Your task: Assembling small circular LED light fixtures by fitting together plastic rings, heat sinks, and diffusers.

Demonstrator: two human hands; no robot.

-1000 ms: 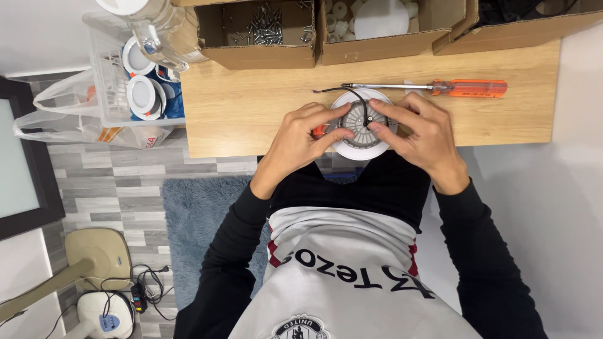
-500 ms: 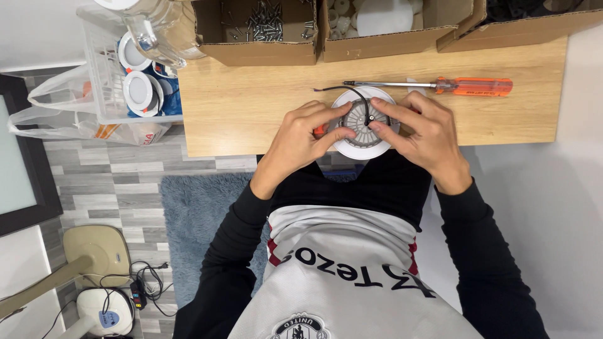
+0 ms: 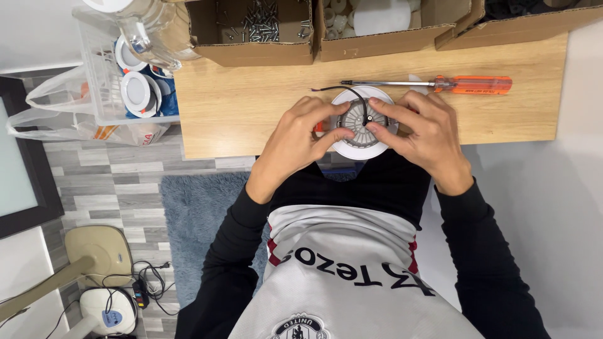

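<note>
Both hands are on a round white lamp fitting (image 3: 363, 125) that I take as my landmark. My left hand (image 3: 300, 139) grasps its left rim, thumb laid over the grey finned middle; my right hand (image 3: 422, 133) grasps the right rim, fingertips pressing near the centre. The fitting lies flat on the wooden table (image 3: 251, 107), at the near edge, just in front of my body.

A thin black wire (image 3: 342, 90) arcs out of the fitting's centre and trails off to its far left. Just beyond the fitting lies a screwdriver (image 3: 433, 83), orange handle pointing right, steel shaft almost touching the far rim. Nothing lies between my hands and the fitting.

Farther beyond, along the table's back edge, stand cardboard boxes: one to the far left holding loose screws (image 3: 260, 19), one straight behind with white round parts (image 3: 377, 16).

Left of the fitting, off the table's end, a clear plastic crate (image 3: 103, 81) holds more white round fittings, with a plastic bag (image 3: 56, 119) beside it. Below that: grey plank floor (image 3: 107, 188), a blue-grey shaggy rug (image 3: 195, 220), and a beige fan base (image 3: 94, 251) with cables.
</note>
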